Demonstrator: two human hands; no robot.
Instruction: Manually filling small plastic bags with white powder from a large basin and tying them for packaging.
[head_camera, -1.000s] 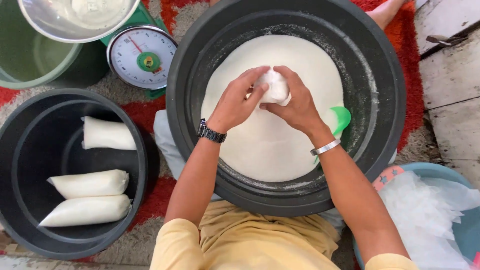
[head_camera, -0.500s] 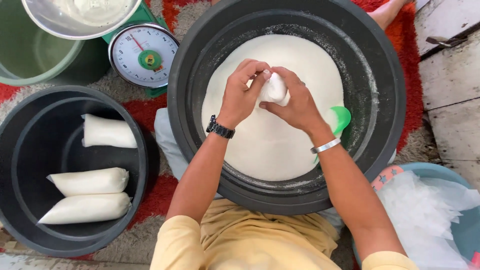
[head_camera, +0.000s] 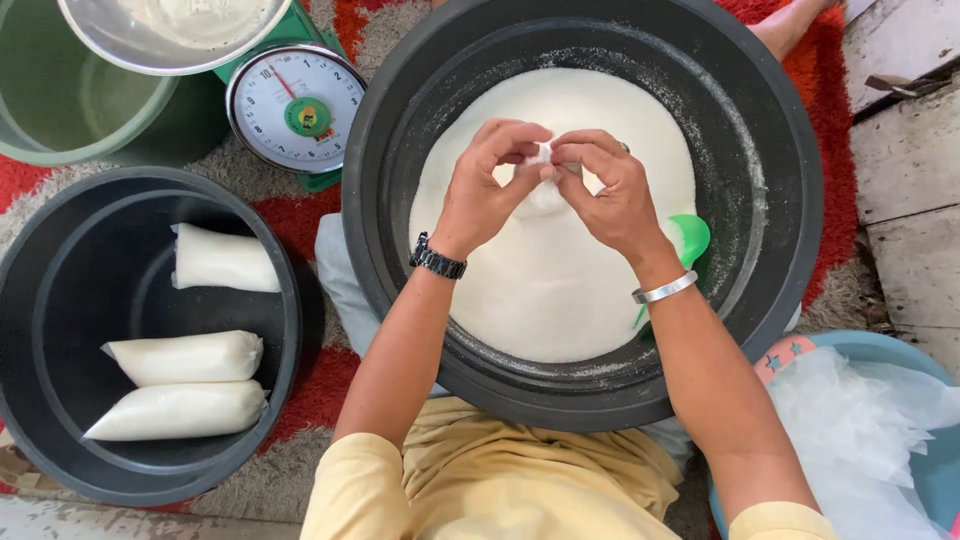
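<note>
1. Head view looks straight down on us as both hands meet over the big black tub (head_camera: 790, 150), which holds a wide mound of fine white powder (head_camera: 540, 290).
2. Our left hand (head_camera: 485, 190) and right hand (head_camera: 610, 195) pinch the twisted neck of a small filled plastic bag (head_camera: 543, 170); the fingers of both are closed tight together on that neck, thumbs against forefingers. The bag's body hangs mostly hidden under our hands, just above the powder.
3. We judge the step in hand to be closing the bag's mouth by twisting or knotting it; we cannot tell whether a knot is already formed.
4. A green scoop (head_camera: 688, 240) lies in the powder by our right wrist.
5. Three sealed white bags (head_camera: 190, 355) lie in the smaller black tub (head_camera: 60, 450) to our left, well apart from the hands.
6. Next, we think, the move calls for a firm pull to lock the neck, keeping the bag upright so nothing spills, then carrying it left.
7. Beyond sit a dial scale (head_camera: 297, 108) and a heap of clear plastic bags (head_camera: 850, 420).
</note>
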